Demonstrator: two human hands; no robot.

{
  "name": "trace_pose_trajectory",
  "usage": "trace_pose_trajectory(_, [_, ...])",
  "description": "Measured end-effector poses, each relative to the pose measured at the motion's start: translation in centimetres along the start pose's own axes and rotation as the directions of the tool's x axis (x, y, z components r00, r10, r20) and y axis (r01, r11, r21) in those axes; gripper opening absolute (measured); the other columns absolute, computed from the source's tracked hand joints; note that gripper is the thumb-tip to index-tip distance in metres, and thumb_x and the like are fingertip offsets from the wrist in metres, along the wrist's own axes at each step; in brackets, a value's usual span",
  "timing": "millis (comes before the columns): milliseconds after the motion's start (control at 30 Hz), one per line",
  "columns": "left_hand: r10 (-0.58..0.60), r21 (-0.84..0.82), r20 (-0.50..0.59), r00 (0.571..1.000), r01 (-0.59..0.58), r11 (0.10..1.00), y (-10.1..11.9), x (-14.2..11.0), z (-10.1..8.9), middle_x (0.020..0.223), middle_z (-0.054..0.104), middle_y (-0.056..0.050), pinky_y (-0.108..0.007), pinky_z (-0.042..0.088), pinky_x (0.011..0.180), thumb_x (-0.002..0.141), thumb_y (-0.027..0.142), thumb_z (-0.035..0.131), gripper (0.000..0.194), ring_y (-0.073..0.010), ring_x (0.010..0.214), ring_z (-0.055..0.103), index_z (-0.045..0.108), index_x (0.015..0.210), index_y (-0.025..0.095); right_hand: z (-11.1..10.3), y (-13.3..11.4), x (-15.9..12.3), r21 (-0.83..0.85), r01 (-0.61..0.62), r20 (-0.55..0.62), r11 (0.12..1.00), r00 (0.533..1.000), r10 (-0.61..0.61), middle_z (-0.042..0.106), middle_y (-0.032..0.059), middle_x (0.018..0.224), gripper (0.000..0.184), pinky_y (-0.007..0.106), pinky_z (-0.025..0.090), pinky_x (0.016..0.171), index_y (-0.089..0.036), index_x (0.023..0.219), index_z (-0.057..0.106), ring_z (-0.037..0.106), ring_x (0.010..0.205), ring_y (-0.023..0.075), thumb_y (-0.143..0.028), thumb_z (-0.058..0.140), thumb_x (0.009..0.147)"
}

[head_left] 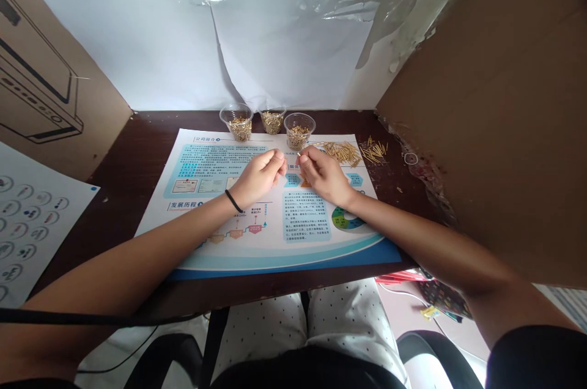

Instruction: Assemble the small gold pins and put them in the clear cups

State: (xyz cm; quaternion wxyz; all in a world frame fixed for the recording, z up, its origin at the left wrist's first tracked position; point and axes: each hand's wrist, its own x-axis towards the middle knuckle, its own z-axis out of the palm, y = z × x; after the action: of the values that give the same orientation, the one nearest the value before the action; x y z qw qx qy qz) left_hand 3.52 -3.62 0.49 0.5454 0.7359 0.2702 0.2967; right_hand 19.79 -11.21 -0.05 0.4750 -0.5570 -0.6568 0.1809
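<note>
My left hand (260, 177), with a black band at the wrist, is closed in a pinch over the printed sheet (257, 248). What its fingers hold, if anything, is hidden. A short gap separates it from my right hand (324, 176), which is closed too; a small metal pin (298, 155) shows at its fingertips. Just beyond the hands stand three clear plastic cups with small gold-coloured metal pieces inside: a left cup (236, 112), a middle cup (262, 114) and a right cup (299, 122). Long thin gold pins (343, 154) lie heaped past my right hand.
A smaller pile of gold pins (374, 150) lies on the dark table (160, 123). Cardboard walls flank it on the left (68, 65) and right (495, 120); a white backing (293, 52) rises behind. Another printed sheet (36, 224) is at left. A black cable (92, 317) crosses low.
</note>
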Motion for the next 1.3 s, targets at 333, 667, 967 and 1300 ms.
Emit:
trace_pose_trajectory(333, [0.006, 0.059, 0.029, 1.000, -0.008, 0.998, 0.7, -0.1, -0.1, 0.062, 0.047, 0.002, -0.022, 0.034, 0.049, 0.091, 0.019, 0.040, 0.024, -0.0070, 0.049, 0.040, 0.048, 0.068, 0.017, 0.1, 0.1, 0.0, -0.051, 0.037, 0.061, 0.998, 0.998, -0.034, 0.045, -0.0024, 0.059, 0.032, 0.027, 0.034, 0.056, -0.020, 0.071, 0.043, 0.042, 0.056, 0.0108, -0.040, 0.038, 0.096])
trace_pose_trajectory(667, [0.024, 0.147, 0.091, 0.996, -0.038, 0.988, 0.1, 0.2, -0.3, 0.065, 0.051, 0.000, -0.022, 0.033, 0.051, 0.092, 0.022, 0.039, 0.028, -0.0083, 0.054, 0.039, 0.047, 0.066, 0.017, -0.1, 0.3, 0.0, -0.020, -0.003, 0.171, 1.000, 0.985, 0.006, 0.045, -0.0021, 0.055, 0.041, 0.027, 0.033, 0.055, -0.021, 0.064, 0.038, 0.042, 0.055, 0.0101, -0.046, 0.034, 0.096])
trace_pose_trajectory(967, [0.010, 0.159, 0.154, 0.988, -0.035, 0.987, 0.8, 0.0, -0.4, 0.066, 0.050, 0.000, -0.023, 0.033, 0.052, 0.093, 0.022, 0.038, 0.029, -0.0088, 0.056, 0.039, 0.046, 0.066, 0.017, -0.2, 0.4, 0.0, 0.058, -0.013, 0.174, 0.998, 0.985, 0.003, 0.045, -0.0025, 0.054, 0.041, 0.025, 0.034, 0.054, -0.021, 0.062, 0.039, 0.044, 0.055, 0.0097, -0.045, 0.038, 0.095])
trace_pose_trajectory(1300, [0.037, 0.213, 0.183, 0.982, -0.076, 0.974, 1.5, -0.3, -0.4, 0.062, 0.047, 0.002, -0.023, 0.032, 0.055, 0.094, 0.021, 0.037, 0.032, -0.0087, 0.056, 0.038, 0.044, 0.064, 0.016, -0.2, 0.7, 0.0, 0.110, 0.034, 0.178, 0.993, 0.983, -0.054, 0.043, -0.0027, 0.056, 0.040, 0.026, 0.034, 0.055, -0.021, 0.062, 0.037, 0.040, 0.055, 0.0095, -0.041, 0.040, 0.097])
